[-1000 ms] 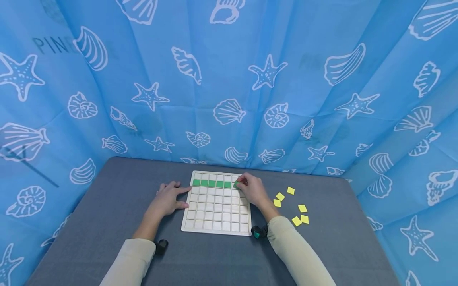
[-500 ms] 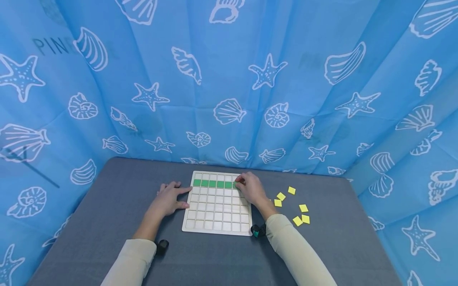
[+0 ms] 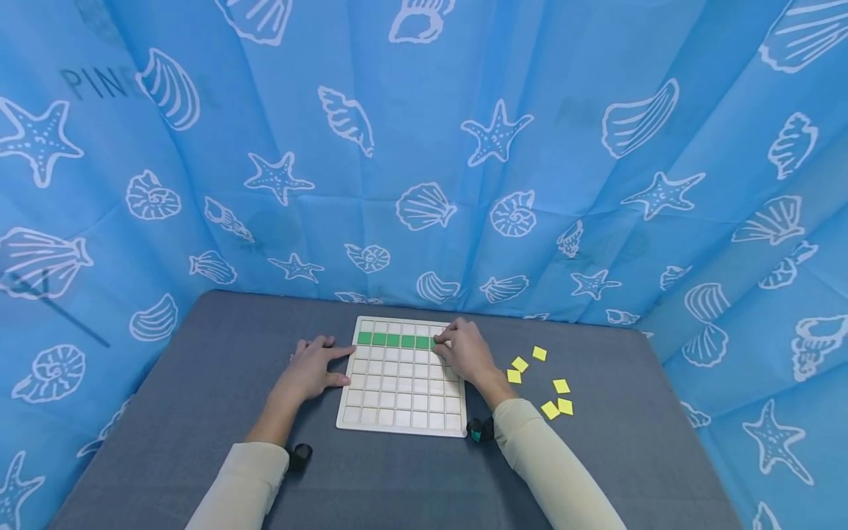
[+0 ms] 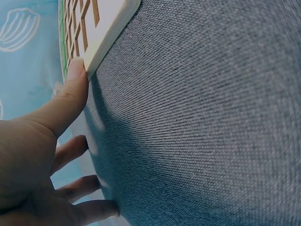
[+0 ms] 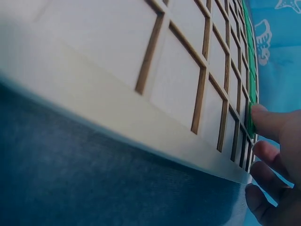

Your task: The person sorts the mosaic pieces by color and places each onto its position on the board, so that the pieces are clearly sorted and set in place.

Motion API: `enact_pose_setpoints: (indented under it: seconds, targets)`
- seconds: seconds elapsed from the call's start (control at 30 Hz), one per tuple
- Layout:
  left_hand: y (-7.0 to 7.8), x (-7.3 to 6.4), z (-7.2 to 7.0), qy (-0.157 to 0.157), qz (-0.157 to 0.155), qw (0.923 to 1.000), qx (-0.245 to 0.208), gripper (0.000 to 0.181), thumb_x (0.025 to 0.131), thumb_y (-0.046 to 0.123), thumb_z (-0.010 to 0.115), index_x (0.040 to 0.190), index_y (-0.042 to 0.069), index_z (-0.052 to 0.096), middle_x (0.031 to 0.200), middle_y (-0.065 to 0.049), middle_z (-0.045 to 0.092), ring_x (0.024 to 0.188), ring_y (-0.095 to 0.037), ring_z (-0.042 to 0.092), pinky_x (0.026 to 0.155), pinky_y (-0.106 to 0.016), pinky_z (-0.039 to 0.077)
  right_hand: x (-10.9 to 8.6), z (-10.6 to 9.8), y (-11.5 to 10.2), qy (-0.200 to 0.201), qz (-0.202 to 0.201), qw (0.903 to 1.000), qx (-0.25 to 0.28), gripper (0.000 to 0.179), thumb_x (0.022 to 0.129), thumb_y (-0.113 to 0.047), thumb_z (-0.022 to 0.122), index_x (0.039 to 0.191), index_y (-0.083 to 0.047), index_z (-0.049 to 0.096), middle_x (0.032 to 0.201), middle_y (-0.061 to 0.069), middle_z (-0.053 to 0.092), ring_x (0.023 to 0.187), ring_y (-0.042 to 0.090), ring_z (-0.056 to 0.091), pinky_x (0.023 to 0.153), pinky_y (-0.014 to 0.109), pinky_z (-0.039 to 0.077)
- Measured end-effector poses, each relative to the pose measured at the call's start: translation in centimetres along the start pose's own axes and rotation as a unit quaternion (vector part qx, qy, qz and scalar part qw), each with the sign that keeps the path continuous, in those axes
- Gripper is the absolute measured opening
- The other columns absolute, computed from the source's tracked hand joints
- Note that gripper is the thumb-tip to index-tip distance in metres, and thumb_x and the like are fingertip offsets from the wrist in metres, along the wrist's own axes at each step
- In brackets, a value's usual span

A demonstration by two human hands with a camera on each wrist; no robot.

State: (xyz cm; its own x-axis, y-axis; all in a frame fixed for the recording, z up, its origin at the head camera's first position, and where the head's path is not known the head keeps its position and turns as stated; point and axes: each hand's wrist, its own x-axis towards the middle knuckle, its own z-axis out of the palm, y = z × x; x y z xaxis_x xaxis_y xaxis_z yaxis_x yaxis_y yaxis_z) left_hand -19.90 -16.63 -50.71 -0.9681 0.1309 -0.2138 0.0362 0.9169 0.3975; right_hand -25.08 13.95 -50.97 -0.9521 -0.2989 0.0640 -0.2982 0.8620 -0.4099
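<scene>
On a table covered in grey woven cloth, a flat white square board with a raised grid is lying toward the far edge. Square green tiles are filling its second row from the far side. The person's left hand is resting open beside the board, its thumb and forefinger touching the left edge. At the row's right end, the right hand is bending its fingers, the thumb touching the last green tile; whether it is pinching or only pressing that tile, I cannot tell. To the right of the board, six square yellow tiles are lying scattered. Behind everything, a blue curtain printed with white shells and starfish is hanging.
</scene>
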Motion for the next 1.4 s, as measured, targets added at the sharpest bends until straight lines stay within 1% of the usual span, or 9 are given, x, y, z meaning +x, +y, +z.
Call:
enact_pose_setpoints:
  seconds: [0.17, 0.27, 0.33, 0.5, 0.63, 0.73, 0.87, 1.13, 1.4]
  targets:
    - [0.0, -0.1, 0.0, -0.005, 0.001, 1.0, -0.001, 0.068, 0.087, 0.035, 0.08, 0.149, 0.029, 0.054, 0.161, -0.022, 0.039, 0.141, -0.051, 0.034, 0.111, -0.075, 0.031, -0.6, -0.1, 0.2, 0.011, -0.028, 0.9993, -0.024, 0.025, 0.095, -0.031, 0.074, 0.111, -0.013, 0.08, 0.114, 0.008, 0.063, 0.103, 0.026, 0.057, 0.084, 0.043, 0.051]
    - [0.0, -0.2, 0.0, -0.002, 0.003, 1.0, -0.003, 0.068, 0.087, 0.034, 0.08, 0.149, 0.028, 0.055, 0.16, -0.022, 0.039, 0.141, -0.052, 0.034, 0.111, -0.075, 0.031, -1.0, 0.0, 0.4, 0.029, -0.049, 0.9973, -0.047, 0.032, 0.096, -0.033, 0.073, 0.122, -0.014, 0.075, 0.114, 0.01, 0.062, 0.099, 0.026, 0.056, 0.083, 0.044, 0.05]
    - [0.1, -0.2, -0.1, 0.001, 0.006, 1.0, -0.002, 0.067, 0.087, 0.033, 0.08, 0.149, 0.027, 0.055, 0.16, -0.022, 0.04, 0.14, -0.052, 0.034, 0.11, -0.076, 0.031, -1.3, 0.0, 0.5, 0.035, -0.057, 0.9958, -0.063, 0.039, 0.097, -0.034, 0.071, 0.132, -0.016, 0.069, 0.117, 0.011, 0.062, 0.101, 0.027, 0.056, 0.084, 0.045, 0.049]
    - [0.1, -0.3, -0.1, 0.0, 0.004, 1.0, 0.001, 0.067, 0.087, 0.032, 0.08, 0.149, 0.028, 0.055, 0.159, -0.022, 0.04, 0.139, -0.051, 0.035, 0.11, -0.075, 0.032, -2.0, -0.1, 0.7, 0.03, -0.058, 0.9933, -0.096, 0.053, 0.101, -0.043, 0.063, 0.147, -0.02, 0.055, 0.138, 0.015, 0.057, 0.122, 0.034, 0.055, 0.098, 0.053, 0.048]
    - [0.2, -0.3, -0.1, -0.002, 0.001, 1.0, 0.005, 0.067, 0.087, 0.033, 0.08, 0.149, 0.028, 0.054, 0.16, -0.022, 0.04, 0.139, -0.051, 0.035, 0.111, -0.075, 0.032, -2.4, -0.3, 0.6, 0.03, -0.057, 0.9927, -0.102, 0.059, 0.102, -0.049, 0.058, 0.153, -0.021, 0.047, 0.151, 0.017, 0.05, 0.141, 0.042, 0.046, 0.113, 0.06, 0.04]
    - [0.2, -0.2, -0.1, -0.002, -0.001, 1.0, 0.006, 0.068, 0.087, 0.034, 0.079, 0.149, 0.029, 0.054, 0.16, -0.022, 0.039, 0.14, -0.051, 0.035, 0.112, -0.074, 0.031, -2.7, -0.4, 0.6, 0.029, -0.055, 0.9928, -0.102, 0.063, 0.102, -0.052, 0.055, 0.157, -0.023, 0.042, 0.157, 0.018, 0.044, 0.149, 0.046, 0.036, 0.12, 0.065, 0.03]
    - [0.3, -0.2, -0.1, 0.001, -0.001, 1.0, 0.003, 0.067, 0.087, 0.033, 0.08, 0.149, 0.028, 0.054, 0.16, -0.022, 0.039, 0.139, -0.051, 0.035, 0.112, -0.075, 0.031, -3.1, -0.5, 0.7, 0.024, -0.051, 0.9923, -0.111, 0.069, 0.101, -0.058, 0.052, 0.161, -0.027, 0.034, 0.163, 0.017, 0.036, 0.153, 0.049, 0.026, 0.122, 0.069, 0.021]
    - [0.2, -0.2, 0.0, 0.0, 0.002, 1.0, 0.001, 0.067, 0.087, 0.033, 0.08, 0.149, 0.028, 0.055, 0.16, -0.022, 0.04, 0.14, -0.051, 0.035, 0.111, -0.075, 0.031, -3.8, -0.3, 1.4, 0.024, -0.05, 0.991, -0.122, 0.073, 0.099, -0.064, 0.049, 0.161, -0.031, 0.031, 0.17, 0.018, 0.02, 0.155, 0.054, 0.013, 0.121, 0.074, 0.013]
    - [0.1, 0.0, -0.1, -0.002, -0.002, 1.0, -0.001, 0.068, 0.087, 0.033, 0.08, 0.149, 0.028, 0.055, 0.16, -0.022, 0.039, 0.14, -0.051, 0.035, 0.112, -0.074, 0.031, -4.7, -0.7, 2.5, 0.025, -0.038, 0.9925, -0.114, 0.076, 0.097, -0.067, 0.05, 0.162, -0.031, 0.031, 0.172, 0.016, 0.016, 0.157, 0.051, 0.007, 0.123, 0.073, 0.009]
